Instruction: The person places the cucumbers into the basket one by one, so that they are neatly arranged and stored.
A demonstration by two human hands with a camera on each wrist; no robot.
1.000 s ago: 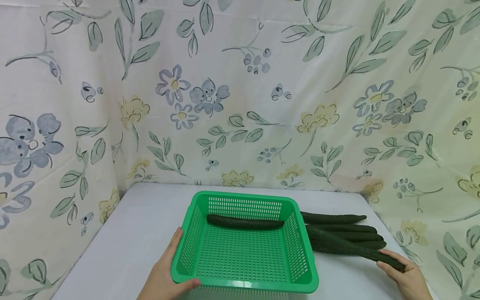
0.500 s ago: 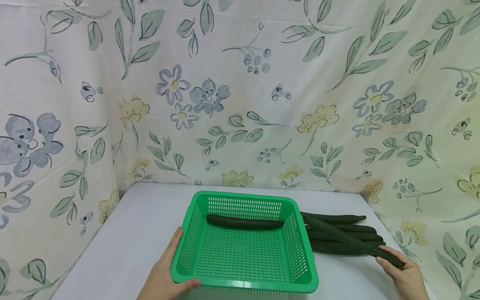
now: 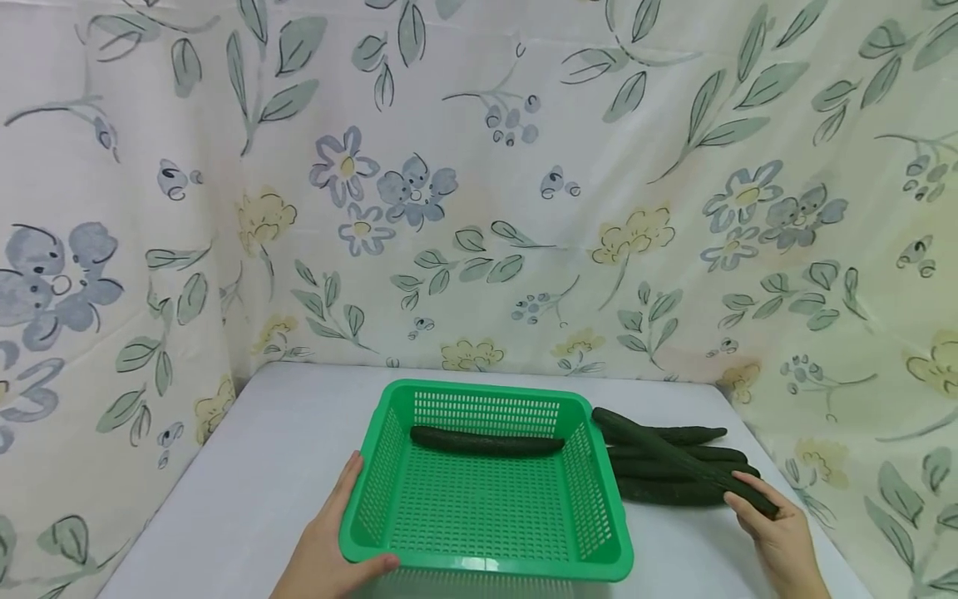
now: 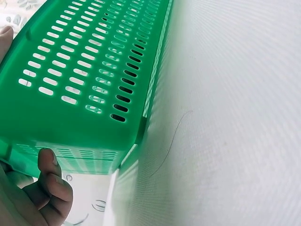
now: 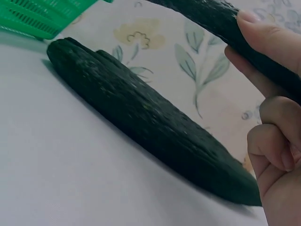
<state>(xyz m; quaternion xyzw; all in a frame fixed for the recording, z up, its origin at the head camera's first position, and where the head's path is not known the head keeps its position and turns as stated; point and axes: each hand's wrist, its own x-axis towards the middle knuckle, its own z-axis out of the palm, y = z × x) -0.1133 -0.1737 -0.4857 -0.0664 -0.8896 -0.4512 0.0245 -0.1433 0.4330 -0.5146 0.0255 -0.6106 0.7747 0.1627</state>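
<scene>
In the head view, my right hand [image 3: 778, 526] pinches a long dark green cucumber [image 3: 684, 460] near its near end. That cucumber is tilted over a group of several other cucumbers [image 3: 666, 492], its far end close to the right rim of the green plastic basket [image 3: 486, 566]. One cucumber [image 3: 486, 443] lies inside the basket along the back wall. My left hand [image 3: 329, 537] holds the basket's near left corner, thumb on the front rim. The right wrist view shows thumb and index finger on the held cucumber [image 5: 202, 19], with the other fingers curled below.
A white table [image 3: 224, 482] carries the basket and the cucumbers, which lie side by side to the basket's right. Floral curtain cloth [image 3: 479, 183] hangs behind the table and along its left and right sides.
My right hand has moved left and slightly away with the cucumber, whose far end has risen to the basket's right rim. My left hand and the basket stay in place.
</scene>
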